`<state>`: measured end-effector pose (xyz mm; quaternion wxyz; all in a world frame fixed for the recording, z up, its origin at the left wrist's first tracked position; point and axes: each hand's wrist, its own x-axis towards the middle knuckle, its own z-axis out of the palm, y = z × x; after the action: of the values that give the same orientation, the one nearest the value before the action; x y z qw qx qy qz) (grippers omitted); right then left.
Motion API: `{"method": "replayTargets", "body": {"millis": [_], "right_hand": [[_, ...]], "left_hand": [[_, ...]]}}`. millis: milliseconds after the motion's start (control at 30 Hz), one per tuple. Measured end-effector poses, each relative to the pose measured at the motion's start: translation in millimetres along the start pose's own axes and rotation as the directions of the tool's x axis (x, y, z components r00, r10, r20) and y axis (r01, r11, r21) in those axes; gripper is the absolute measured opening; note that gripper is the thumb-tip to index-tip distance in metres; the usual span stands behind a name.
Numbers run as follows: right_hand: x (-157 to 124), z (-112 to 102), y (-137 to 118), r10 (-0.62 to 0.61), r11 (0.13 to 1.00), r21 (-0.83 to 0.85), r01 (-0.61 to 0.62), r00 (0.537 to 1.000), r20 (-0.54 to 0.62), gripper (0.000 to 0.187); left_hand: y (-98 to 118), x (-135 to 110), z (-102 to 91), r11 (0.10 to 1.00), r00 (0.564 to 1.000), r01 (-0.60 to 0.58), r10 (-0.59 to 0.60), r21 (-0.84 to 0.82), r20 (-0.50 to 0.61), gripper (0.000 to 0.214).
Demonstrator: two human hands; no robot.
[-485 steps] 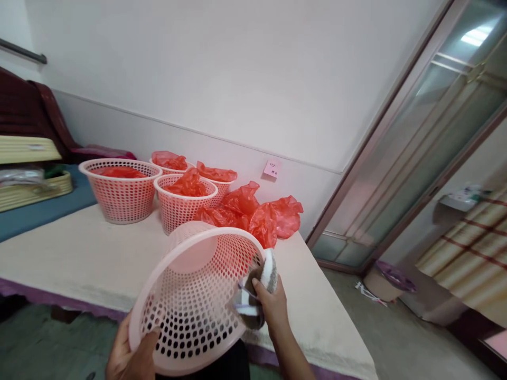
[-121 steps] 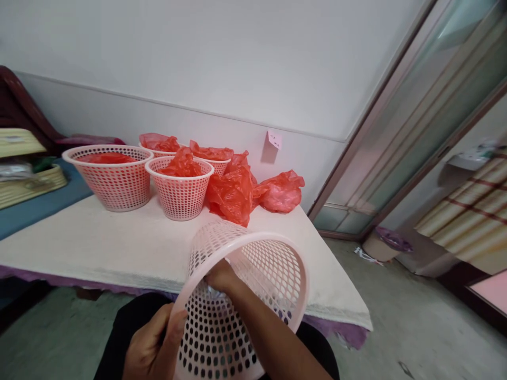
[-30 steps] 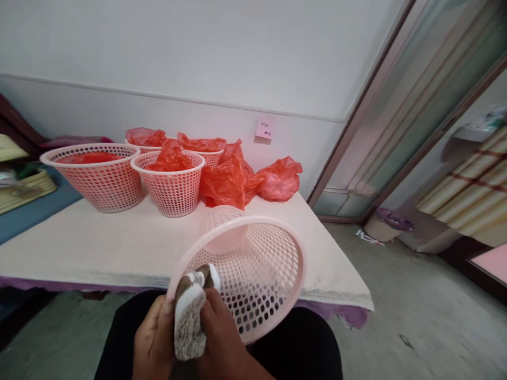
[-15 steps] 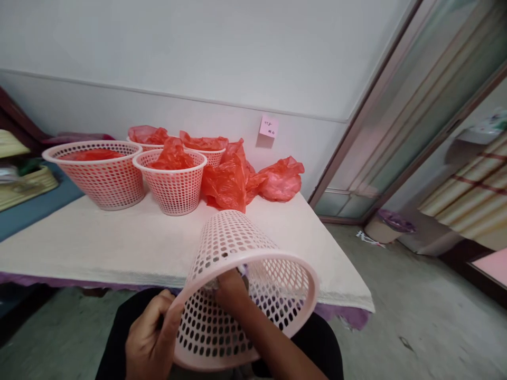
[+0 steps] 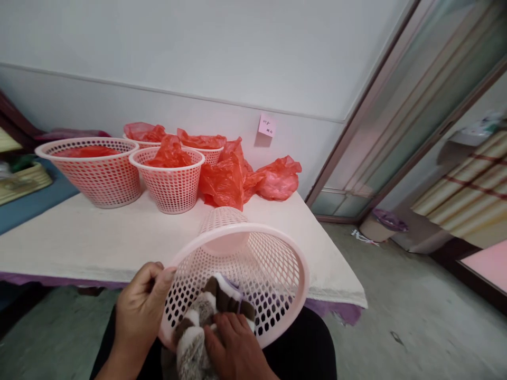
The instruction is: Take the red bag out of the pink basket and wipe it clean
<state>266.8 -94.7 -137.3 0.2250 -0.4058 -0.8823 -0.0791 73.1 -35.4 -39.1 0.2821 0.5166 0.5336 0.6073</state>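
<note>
A pale pink plastic mesh basket [image 5: 277, 248] is tipped over my lap, its mouth facing me and its base resting toward the table. My left hand [image 5: 144, 303] grips the basket's rim on the left, thumb over the edge. At the mouth, my right hand [image 5: 233, 338] has its fingers bent over a fluffy grey, white and brown plush cloth [image 5: 198, 316]. The cloth lies bunched against the basket's lower wall and spills over the rim toward me. Its full shape is partly hidden by my right hand.
Several pink mesh baskets [image 5: 168, 184] lined with red plastic bags stand on the white-covered table [image 5: 99, 248]. Loose red bags [image 5: 277, 179] lie beside them. A pink note [image 5: 266, 125] sticks to the wall. A waste bin [image 5: 380, 224] stands on the floor at right.
My right hand has drawn back from deep inside the basket to its mouth, bringing the plush cloth into view. The basket's mouth has tilted up. My left hand keeps its grip.
</note>
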Motion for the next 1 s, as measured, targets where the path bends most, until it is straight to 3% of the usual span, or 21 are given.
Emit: {"method": "replayTargets", "body": {"millis": [133,233,300,367,433,467,533,600,667,733,833,900,1000], "right_hand": [[9.1,3.0,-7.8,0.019,0.999,0.030,-0.015,0.994,-0.112,0.036],[28.8,-15.7,-16.2,0.120,0.972,0.223,-0.074,0.973,-0.199,0.046],[43.3,-31.3,-20.8,0.278,0.879,0.451,-0.156,0.935,-0.219,0.055],[53.0,-41.3,-22.5,0.390,0.732,0.655,-0.188,0.904,-0.177,0.058],[54.1,-41.9,-20.9,0.370,0.641,0.749,-0.167,0.923,-0.110,0.058],[51.6,-38.7,-18.8,0.323,0.643,0.750,-0.156,0.943,-0.081,0.056],[42.9,-28.0,-12.0,0.237,0.753,0.637,-0.162,0.971,-0.033,0.045],[34.3,-16.4,-0.5,0.193,0.901,0.390,-0.190,0.981,0.033,0.028],[30.5,-8.4,16.6,0.234,0.959,0.133,-0.251,0.964,0.130,0.014],[33.1,-4.3,38.2,0.358,0.931,-0.017,-0.364,0.905,0.228,0.017],[48.0,3.5,70.7,0.510,0.856,-0.066,-0.512,0.819,0.262,0.030],[63.2,15.6,85.8,0.548,0.829,-0.030,-0.558,0.801,0.240,0.041],[87.7,40.5,93.2,0.577,0.796,0.055,-0.602,0.784,0.229,0.041]], "left_hand": [[6.7,-5.4,8.8,0.998,0.999,0.049,-0.049,-0.026,0.006,0.041],[4.2,-22.4,10.9,0.990,0.990,0.138,-0.138,-0.009,-0.002,0.041],[0.0,-37.0,12.3,0.974,0.972,0.225,-0.224,-0.016,0.076,0.043],[-3.7,-48.7,13.8,0.962,0.956,0.271,-0.264,-0.039,0.131,0.047],[-5.5,-53.8,14.1,0.965,0.961,0.260,-0.255,-0.036,0.111,0.047],[-5.7,-53.5,13.6,0.971,0.968,0.237,-0.234,-0.020,0.085,0.047],[-5.2,-49.2,11.7,0.982,0.981,0.186,-0.186,0.008,0.046,0.046],[-5.1,-44.0,10.0,0.990,0.989,0.144,-0.144,0.001,0.031,0.045],[-6.3,-41.9,9.9,0.993,0.993,0.116,-0.115,-0.017,0.028,0.044],[-9.2,-44.5,11.7,0.995,0.995,0.093,-0.092,-0.026,0.050,0.043],[-15.1,-53.4,16.3,0.998,0.988,0.059,-0.056,-0.018,0.140,0.038],[-18.4,-58.2,18.8,1.000,0.982,0.028,-0.025,-0.012,0.185,0.034],[-20.7,-60.1,20.0,1.000,0.979,-0.029,0.026,0.012,0.201,0.032]]}}
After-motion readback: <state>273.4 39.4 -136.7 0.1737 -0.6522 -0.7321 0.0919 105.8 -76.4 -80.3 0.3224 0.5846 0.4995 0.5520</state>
